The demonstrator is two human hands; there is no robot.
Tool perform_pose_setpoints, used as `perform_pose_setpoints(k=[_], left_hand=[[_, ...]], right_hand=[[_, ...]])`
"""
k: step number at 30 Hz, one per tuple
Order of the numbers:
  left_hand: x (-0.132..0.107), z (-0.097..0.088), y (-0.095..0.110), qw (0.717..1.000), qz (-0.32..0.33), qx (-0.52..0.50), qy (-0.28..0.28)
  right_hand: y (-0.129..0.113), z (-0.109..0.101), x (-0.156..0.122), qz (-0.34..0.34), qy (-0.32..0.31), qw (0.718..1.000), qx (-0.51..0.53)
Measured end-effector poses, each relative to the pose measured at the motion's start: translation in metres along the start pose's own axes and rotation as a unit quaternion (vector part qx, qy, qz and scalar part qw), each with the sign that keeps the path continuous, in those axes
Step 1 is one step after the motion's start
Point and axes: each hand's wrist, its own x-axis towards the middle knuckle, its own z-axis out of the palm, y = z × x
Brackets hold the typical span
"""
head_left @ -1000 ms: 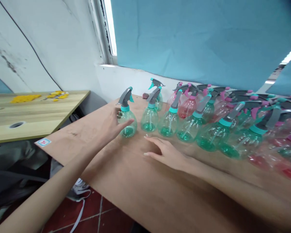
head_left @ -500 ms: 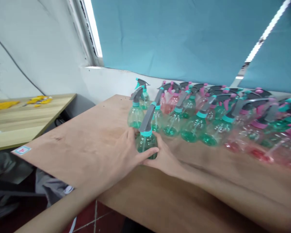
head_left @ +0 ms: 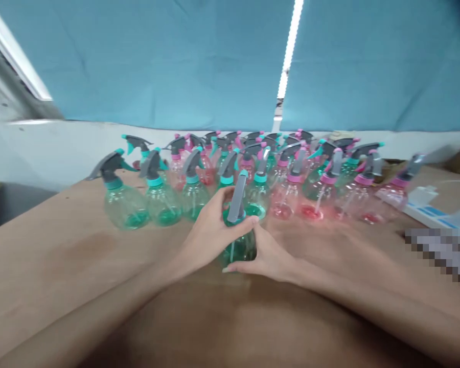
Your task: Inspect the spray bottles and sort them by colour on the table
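Between both hands, at the middle of the view, is a green see-through spray bottle point(head_left: 238, 250) with a grey trigger head and a turquoise collar. My left hand point(head_left: 214, 225) is wrapped round its upper left side, the thumb across the front below the collar. My right hand point(head_left: 266, 253) grips the lower right side, its thumb near the base. The bottle is upright; its far side is hidden by my fingers. Just behind it stands a front row of similar bottles, among them a green spray bottle point(head_left: 163, 204) to the left and a pink spray bottle point(head_left: 285, 199) to the right.
More pink and green spray bottles crowd behind the front row, near the white wall point(head_left: 95, 138). Blue cloth point(head_left: 176, 66) hangs above. A white and blue object point(head_left: 437, 214) lies on the wooden table point(head_left: 61, 286) at the right, beside a pixelated patch.
The view has swung to the right, so the side table has left the picture and the right end of the bottle row shows. My left hand is now higher on the held bottle.
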Motion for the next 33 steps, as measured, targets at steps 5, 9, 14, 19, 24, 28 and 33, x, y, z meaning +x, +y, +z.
perform_pose_setpoints(k=[5,9,14,19,24,28,33], left_hand=[[0.031,0.035,0.009,0.995,0.043,-0.093,-0.005],[0.037,0.047,0.013,0.994,0.058,-0.087,-0.012],[0.033,0.049,0.017,0.995,0.061,-0.081,-0.007],[0.033,0.05,0.013,0.995,0.05,-0.079,0.017],[0.034,0.045,0.009,0.995,0.042,-0.084,-0.01],[0.034,0.041,0.011,0.996,0.053,-0.068,-0.02],[0.034,0.04,0.013,0.997,0.049,-0.053,-0.014]], right_hand=[[0.011,-0.024,-0.011,0.003,0.022,0.999,-0.028],[0.014,-0.032,-0.017,-0.022,0.032,0.999,-0.008],[0.016,-0.034,-0.018,-0.03,0.027,0.999,0.007],[0.025,-0.039,-0.021,-0.035,-0.019,0.999,0.003],[0.036,-0.059,-0.034,-0.007,-0.09,0.994,-0.059],[0.041,-0.074,-0.042,0.006,-0.135,0.98,-0.145],[0.044,-0.08,-0.044,-0.001,-0.179,0.963,-0.2]])
